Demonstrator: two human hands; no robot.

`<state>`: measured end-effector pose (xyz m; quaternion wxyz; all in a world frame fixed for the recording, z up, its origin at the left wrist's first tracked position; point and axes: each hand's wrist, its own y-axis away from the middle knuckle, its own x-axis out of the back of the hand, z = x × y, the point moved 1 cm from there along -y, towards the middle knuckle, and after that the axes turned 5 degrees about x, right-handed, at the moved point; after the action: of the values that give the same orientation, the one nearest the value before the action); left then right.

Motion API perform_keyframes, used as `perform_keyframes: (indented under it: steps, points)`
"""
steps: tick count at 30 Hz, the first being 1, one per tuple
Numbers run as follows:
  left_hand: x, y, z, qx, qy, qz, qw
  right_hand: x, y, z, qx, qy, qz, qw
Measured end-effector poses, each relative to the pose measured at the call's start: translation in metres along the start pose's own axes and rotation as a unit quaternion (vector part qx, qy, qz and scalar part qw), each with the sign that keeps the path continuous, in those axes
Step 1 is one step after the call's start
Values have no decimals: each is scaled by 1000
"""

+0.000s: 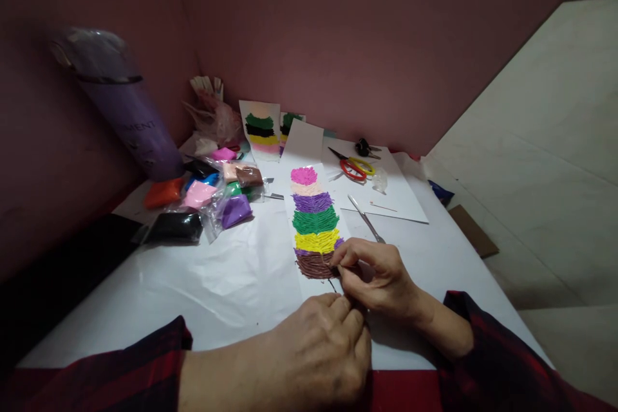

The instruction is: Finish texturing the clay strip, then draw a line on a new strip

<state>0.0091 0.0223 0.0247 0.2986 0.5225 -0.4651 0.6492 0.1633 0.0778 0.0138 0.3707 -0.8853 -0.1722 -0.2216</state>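
Observation:
A white strip of paper carries textured bands of clay: pink (304,176), pale peach, purple (312,202), green (316,221), yellow (317,242) and brown (313,266). My right hand (379,273) is closed in a pinch at the right end of the brown band; what lies between its fingertips is too small to name. Just below the strip, my left hand (323,344) is curled with its fingers together near the right hand, and whatever it holds is hidden. A thin dark strand shows by the strip's lower edge.
Bagged clay packets (176,226) lie at the left, with a purple bottle (140,119) behind them. Scissors (355,168), a metal tool (365,217) and white sheets (400,196) lie at the right. Two painted cards (261,135) lean against the wall.

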Motion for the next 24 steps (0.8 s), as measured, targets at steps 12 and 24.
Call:
perform_keyframes:
  steps: [12, 24]
  points:
    - [0, 2, 0, -2, 0, -6, 1000, 2, 1, -2, 2, 5, -9, 1000]
    - [-2, 2, 0, 6, 2, -1, 1000, 3, 0, -4, 0, -3, -18, 1000]
